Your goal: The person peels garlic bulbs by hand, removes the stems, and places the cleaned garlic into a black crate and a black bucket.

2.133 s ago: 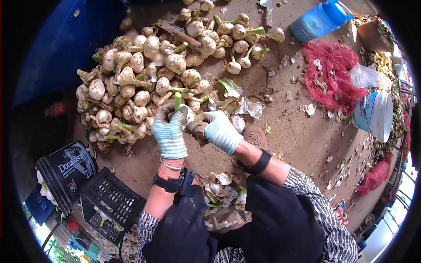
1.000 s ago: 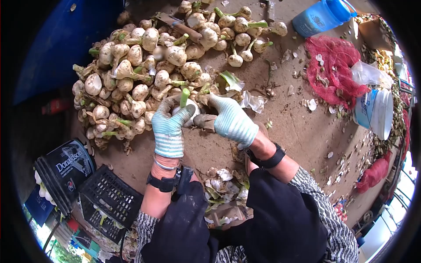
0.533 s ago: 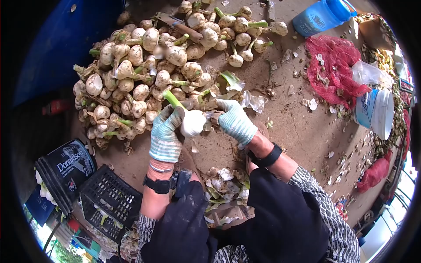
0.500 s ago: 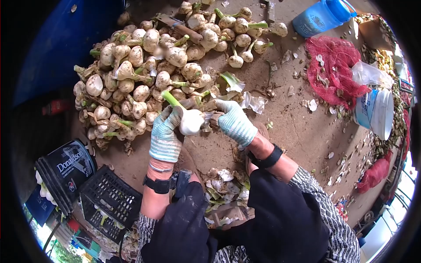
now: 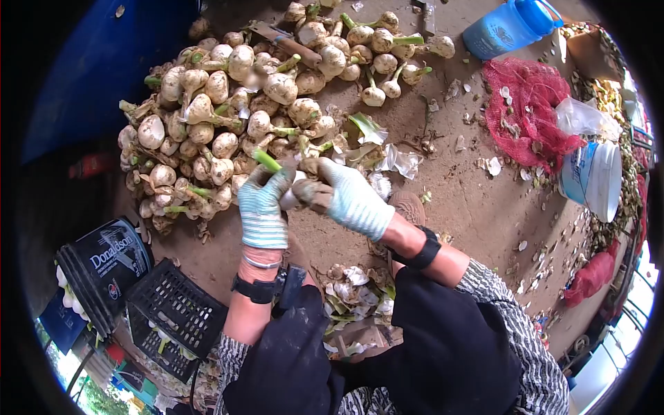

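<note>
Garlic bulb (image 5: 288,200) partly behind fingers (image 5: 315,194).

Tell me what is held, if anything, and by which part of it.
Left hand: a garlic bulb, at the base of its green stem. Right hand: blurred, its hold cannot be told.

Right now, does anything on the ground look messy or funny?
Yes: pale scraps, probably garlic skins, lie scattered across the ground, loose instead of gathered up. The red net looks odd too: it's crumpled, with scraps on it.

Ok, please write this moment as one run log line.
left hand: holds garlic bulb | right hand: curled beside bulb, contact unclear | garlic pile: beyond hands
</note>
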Available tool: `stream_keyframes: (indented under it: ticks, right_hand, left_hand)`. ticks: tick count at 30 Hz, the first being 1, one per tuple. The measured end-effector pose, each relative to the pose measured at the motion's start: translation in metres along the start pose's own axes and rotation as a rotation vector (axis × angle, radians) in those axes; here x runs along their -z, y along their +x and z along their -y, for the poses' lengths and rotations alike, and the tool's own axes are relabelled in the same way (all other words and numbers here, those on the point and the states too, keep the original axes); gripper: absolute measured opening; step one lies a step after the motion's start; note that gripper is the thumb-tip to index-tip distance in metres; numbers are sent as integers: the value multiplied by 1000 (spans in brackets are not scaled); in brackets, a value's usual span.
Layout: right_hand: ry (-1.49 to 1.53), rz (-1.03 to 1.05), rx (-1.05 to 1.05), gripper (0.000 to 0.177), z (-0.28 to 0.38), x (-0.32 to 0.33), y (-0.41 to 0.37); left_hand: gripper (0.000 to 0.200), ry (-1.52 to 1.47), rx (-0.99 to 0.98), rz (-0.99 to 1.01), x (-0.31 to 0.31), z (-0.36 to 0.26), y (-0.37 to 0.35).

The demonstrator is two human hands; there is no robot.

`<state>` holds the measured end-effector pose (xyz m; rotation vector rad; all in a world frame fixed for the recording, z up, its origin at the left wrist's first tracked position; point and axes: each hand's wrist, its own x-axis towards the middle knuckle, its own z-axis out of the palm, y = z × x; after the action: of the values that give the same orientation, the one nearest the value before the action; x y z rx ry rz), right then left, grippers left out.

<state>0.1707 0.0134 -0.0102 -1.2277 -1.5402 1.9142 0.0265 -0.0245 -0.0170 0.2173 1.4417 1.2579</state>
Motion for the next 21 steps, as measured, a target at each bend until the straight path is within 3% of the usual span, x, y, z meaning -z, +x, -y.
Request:
stream_keyframes:
  ticks: [1,3,5,7,8,11,12,13,15,18,21]
  right_hand:
    - [-206,-52,84,30,3,-2,2]
    - [-265,-29,79,28,9,-1,1]
    - [-321,-10,74,27,7,-2,0]
    - [-224,-107,312,25,0,-4,-3]
    - [-32,-27,154,25,2,0,-7]
    - [-89,-102,39,36,-12,-1,-7]
    - [-96,-122,15,34,-8,-1,-6]
    - [-97,-125,14,34,-6,-2,-4]
    - [-142,-157,123,30,-2,-4,-1]
    - [-271,-128,35,29,5,1,1]
    - [-321,-137,79,28,-1,-1,2]
  left_hand:
    - [21,79,-86,-32,-4,1,0]
    - [17,120,-70,-35,-3,-2,-5]
    - [14,-110,-17,-86,-5,-6,-6]
    - [14,-133,-5,-96,-7,-11,-6]
    - [14,-114,-3,-89,-7,-11,-5]
    - [17,6,-38,-77,-8,-12,-6]
    - [18,133,-129,-114,-16,-16,-10]
    - [20,260,-220,-149,-21,-18,-13]
    - [22,324,-170,-113,-21,-14,-18]
    - [22,363,-401,-37,-26,-5,-19]
    - [21,423,-412,-72,-24,0,-19]
